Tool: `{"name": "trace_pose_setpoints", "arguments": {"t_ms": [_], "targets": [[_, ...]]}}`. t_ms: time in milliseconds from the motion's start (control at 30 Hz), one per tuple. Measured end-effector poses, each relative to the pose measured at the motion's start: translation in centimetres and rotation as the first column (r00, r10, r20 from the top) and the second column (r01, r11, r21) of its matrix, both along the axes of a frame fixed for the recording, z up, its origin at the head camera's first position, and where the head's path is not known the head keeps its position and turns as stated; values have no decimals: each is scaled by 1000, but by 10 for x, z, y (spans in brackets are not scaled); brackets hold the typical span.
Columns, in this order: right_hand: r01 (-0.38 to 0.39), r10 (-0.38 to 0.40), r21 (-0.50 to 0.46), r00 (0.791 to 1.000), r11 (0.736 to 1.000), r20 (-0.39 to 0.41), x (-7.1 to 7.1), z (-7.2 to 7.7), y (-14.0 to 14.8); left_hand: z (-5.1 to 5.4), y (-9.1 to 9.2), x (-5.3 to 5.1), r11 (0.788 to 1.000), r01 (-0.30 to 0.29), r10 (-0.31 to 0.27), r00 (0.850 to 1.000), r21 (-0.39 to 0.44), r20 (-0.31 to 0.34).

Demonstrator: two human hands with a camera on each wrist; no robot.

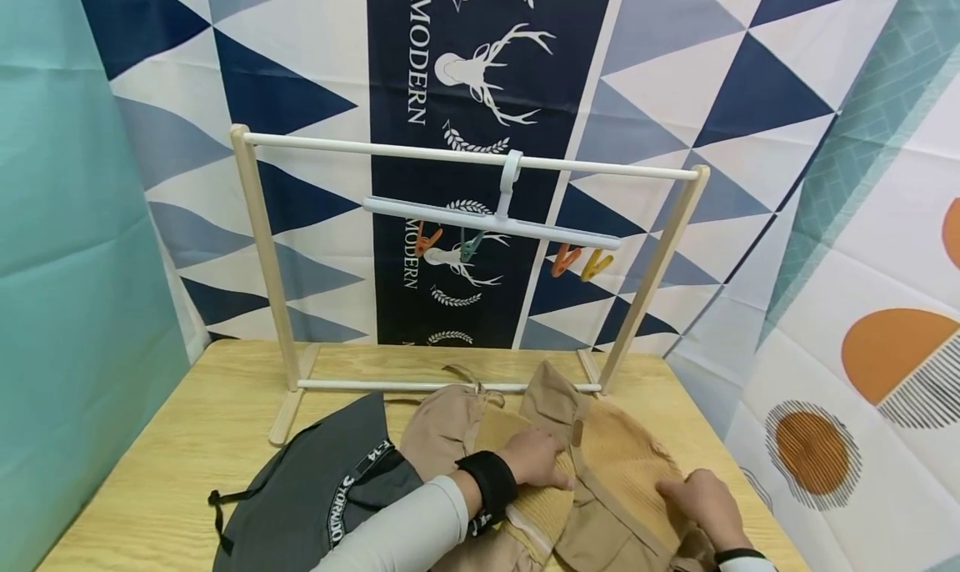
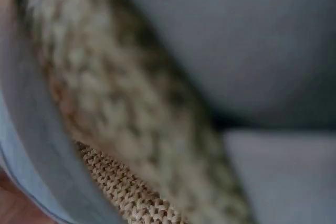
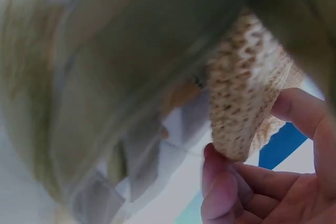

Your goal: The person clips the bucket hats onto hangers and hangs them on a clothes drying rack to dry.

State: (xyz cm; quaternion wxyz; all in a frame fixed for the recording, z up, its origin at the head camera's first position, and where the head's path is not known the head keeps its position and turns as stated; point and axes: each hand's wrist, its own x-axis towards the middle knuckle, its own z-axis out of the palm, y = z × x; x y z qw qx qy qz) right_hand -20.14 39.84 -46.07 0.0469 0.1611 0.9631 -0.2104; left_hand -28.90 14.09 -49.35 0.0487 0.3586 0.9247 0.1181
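Two tan sun hats with woven straw-like parts lie side by side on the table. My left hand (image 1: pixel 536 457) holds the woven part of the middle sun hat (image 1: pixel 495 430), close to where it meets its neighbour; its fingertips are partly hidden. My right hand (image 1: pixel 708 505) grips the outer edge of the right sun hat (image 1: pixel 630 451). In the right wrist view, thumb and fingers (image 3: pixel 223 192) pinch the woven brim (image 3: pixel 244 93). The left wrist view is filled by blurred woven material (image 2: pixel 121 93). Beside my left forearm lies a dark grey hat (image 1: pixel 307 472) with a lettered band.
Behind the hats stands a rack with wooden posts (image 1: pixel 262 255) and a white top bar (image 1: pixel 375 148). A pale blue hanger (image 1: pixel 450 215) hangs there, with orange, green and yellow clips (image 1: pixel 596 265) below it. The wooden table (image 1: pixel 150 472) meets patterned cloth walls.
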Motion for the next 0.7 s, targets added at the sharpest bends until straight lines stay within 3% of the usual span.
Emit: {"name": "trace_pose_setpoints", "arguments": {"t_ms": [200,333,500,700], "targets": [[33,-33,-12,999,999,2,4,-10,1,4,-1,-8,1000,19,-22,991,24,133],[47,-47,-13,999,999,1,4,-13,0,6,-2,-10,1000,29,-29,982,1,186],[30,-30,-18,999,999,-19,-4,-13,0,8,-3,-14,1000,19,-19,982,5,188],[3,-3,-24,1000,1000,-26,-8,-11,0,9,-7,-14,997,58,-64,988,45,143]]}}
